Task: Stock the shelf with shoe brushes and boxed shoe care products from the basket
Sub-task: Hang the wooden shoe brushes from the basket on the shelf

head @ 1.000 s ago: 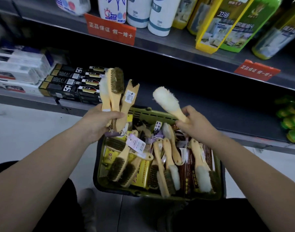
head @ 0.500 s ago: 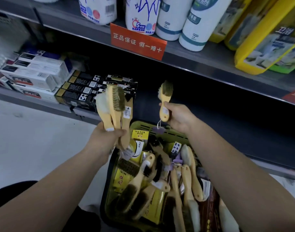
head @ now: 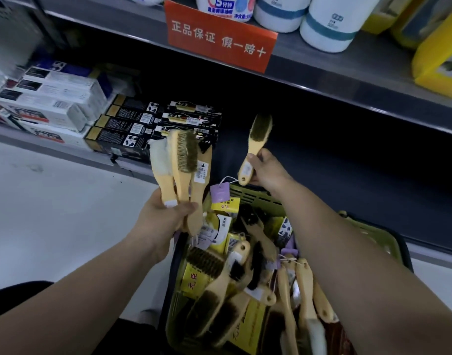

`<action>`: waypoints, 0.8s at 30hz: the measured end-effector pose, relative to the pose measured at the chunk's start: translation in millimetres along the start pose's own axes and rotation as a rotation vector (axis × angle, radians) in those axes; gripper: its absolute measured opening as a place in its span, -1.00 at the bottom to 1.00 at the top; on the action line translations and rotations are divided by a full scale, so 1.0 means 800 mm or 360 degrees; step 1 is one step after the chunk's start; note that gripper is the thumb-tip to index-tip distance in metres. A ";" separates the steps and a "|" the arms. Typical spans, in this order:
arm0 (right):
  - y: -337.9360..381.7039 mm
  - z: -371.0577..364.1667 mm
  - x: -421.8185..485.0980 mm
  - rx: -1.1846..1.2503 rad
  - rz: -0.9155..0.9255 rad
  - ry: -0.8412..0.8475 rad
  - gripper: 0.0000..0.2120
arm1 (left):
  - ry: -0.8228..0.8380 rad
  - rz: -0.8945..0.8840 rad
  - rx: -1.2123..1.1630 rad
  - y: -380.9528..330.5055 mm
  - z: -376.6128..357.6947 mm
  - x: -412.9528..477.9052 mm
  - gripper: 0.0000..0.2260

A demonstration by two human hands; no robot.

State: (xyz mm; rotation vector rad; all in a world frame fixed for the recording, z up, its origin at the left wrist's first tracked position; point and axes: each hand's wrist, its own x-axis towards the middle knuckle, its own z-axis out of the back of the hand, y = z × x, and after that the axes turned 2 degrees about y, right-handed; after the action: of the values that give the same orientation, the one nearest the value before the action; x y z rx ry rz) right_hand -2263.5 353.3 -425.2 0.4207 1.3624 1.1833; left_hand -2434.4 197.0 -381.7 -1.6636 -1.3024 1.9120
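My left hand (head: 166, 216) grips a bunch of three wooden shoe brushes (head: 182, 160) by their handles, bristles up, in front of the lower shelf. My right hand (head: 267, 170) pinches a single small wooden brush (head: 255, 143) with dark bristles, held upright over the dark lower shelf (head: 335, 160); a purple tag (head: 219, 192) dangles from it on a string. Below my arms sits the green basket (head: 255, 198), filled with several more brushes (head: 219, 283) and yellow boxes (head: 196, 279).
Black boxed shoe care products (head: 148, 124) are stacked on the lower shelf's left, with white boxes (head: 48, 103) further left. An orange sign (head: 219, 39) hangs on the upper shelf edge under white bottles (head: 330, 24). Pale floor lies at left.
My right hand has carried its brush further forward toward the lower shelf. The view has moved closer to the shelf and lower; my left hand still holds its bunch.
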 end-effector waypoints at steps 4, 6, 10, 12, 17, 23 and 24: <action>-0.010 0.006 -0.010 -0.0018 -0.0040 -0.0009 -0.85 | 0.0092 0.0034 -0.0049 0.005 0.002 -0.012 -0.68; -0.016 0.010 -0.015 0.0036 -0.0090 -0.0002 -0.84 | 0.0136 0.0054 -0.0084 0.011 0.001 -0.019 -0.68; -0.011 0.011 -0.015 0.0215 -0.0208 -0.0010 -0.80 | 0.0075 0.0011 -0.0217 0.007 -0.001 -0.020 -0.67; -0.003 0.004 -0.009 0.0258 -0.0305 -0.0010 -0.79 | -0.0009 -0.0025 -0.0303 0.000 0.000 -0.016 -0.70; 0.010 -0.031 0.025 0.0222 -0.0276 -0.0088 -0.88 | -0.0104 -0.0162 -0.0277 -0.010 0.005 -0.006 -0.74; 0.012 -0.074 0.063 0.0176 -0.0388 0.0049 -0.77 | -0.0087 -0.0186 -0.0217 -0.014 0.002 0.004 -0.74; 0.011 -0.078 0.066 0.0164 -0.0401 0.0049 -0.80 | -0.0084 -0.0168 -0.0226 -0.015 0.001 0.006 -0.74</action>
State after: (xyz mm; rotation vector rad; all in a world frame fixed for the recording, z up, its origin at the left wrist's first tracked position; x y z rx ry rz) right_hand -2333.8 376.8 -460.8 0.2940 1.4606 0.9189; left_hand -2440.6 206.7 -375.5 -1.5841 -1.5472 1.8523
